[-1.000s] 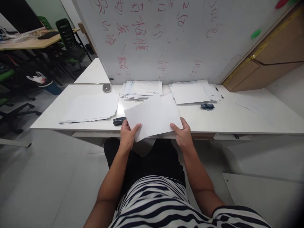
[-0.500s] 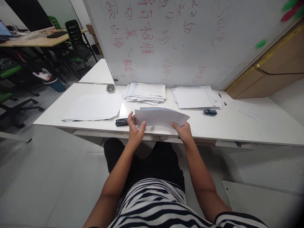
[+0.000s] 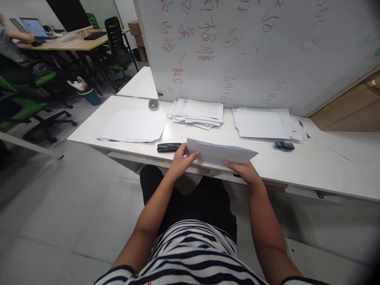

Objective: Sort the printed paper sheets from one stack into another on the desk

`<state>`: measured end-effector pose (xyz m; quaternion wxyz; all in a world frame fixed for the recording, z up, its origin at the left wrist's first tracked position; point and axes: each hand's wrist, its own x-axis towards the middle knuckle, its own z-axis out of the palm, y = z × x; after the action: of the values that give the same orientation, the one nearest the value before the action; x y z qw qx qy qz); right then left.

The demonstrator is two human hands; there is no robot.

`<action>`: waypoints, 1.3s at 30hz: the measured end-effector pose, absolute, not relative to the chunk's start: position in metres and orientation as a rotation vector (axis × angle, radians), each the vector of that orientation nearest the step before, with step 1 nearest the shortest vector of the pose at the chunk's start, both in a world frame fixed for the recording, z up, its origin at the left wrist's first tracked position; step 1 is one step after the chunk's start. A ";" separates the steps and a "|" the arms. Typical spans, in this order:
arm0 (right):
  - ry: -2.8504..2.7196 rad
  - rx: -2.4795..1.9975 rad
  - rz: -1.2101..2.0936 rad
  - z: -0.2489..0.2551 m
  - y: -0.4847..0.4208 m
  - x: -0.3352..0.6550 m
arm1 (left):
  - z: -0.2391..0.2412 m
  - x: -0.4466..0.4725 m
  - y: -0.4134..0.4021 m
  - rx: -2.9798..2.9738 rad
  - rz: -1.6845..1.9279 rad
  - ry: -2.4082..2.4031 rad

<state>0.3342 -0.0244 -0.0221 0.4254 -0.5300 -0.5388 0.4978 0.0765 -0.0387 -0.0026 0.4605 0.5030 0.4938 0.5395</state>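
Several sheets of paper [image 3: 218, 152] are held upright on their long edge above the desk's front edge. My left hand [image 3: 181, 161] grips their left end, thumb on the near face and fingers behind. At the lower right, my right hand [image 3: 244, 170] pinches them the same way. Just left of my left hand lies a black stapler [image 3: 169, 147], its right end hidden behind the fingers. Beyond the held sheets are a paper stack [image 3: 204, 111] with printing and a wider paper stack [image 3: 263, 122]. A flat pile of sheets [image 3: 133, 126] lies on the left.
The white desk [image 3: 320, 170] runs along a whiteboard [image 3: 237, 51] with red writing. A grey mouse [image 3: 153, 104] sits at the back left, and a small dark blue object [image 3: 284, 146] at right. Cardboard boxes [image 3: 350, 107] stand behind. Another person's arm [image 3: 22, 36] shows far left.
The view has turned left, bringing another person's arm in. The held sheets were slightly fanned apart and are now closer together, still in both hands.
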 end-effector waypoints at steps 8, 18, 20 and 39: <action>-1.362 -1.503 1.043 -0.018 -0.032 0.336 | -0.009 0.086 -0.042 1.279 1.446 1.313; -1.403 -1.452 0.923 -0.019 -0.033 0.318 | -0.018 0.089 -0.043 1.252 1.399 1.373; -1.381 -1.488 0.902 -0.019 -0.038 0.321 | -0.013 0.084 -0.046 1.379 1.391 1.412; -0.907 -1.681 1.399 -0.035 -0.074 0.295 | -0.024 -0.008 -0.011 2.211 0.744 2.027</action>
<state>0.2953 -0.0742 -0.0346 0.3774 -0.6575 -0.3549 0.5471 -0.0076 -0.0108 -0.0236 0.0257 0.7152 0.6556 0.2408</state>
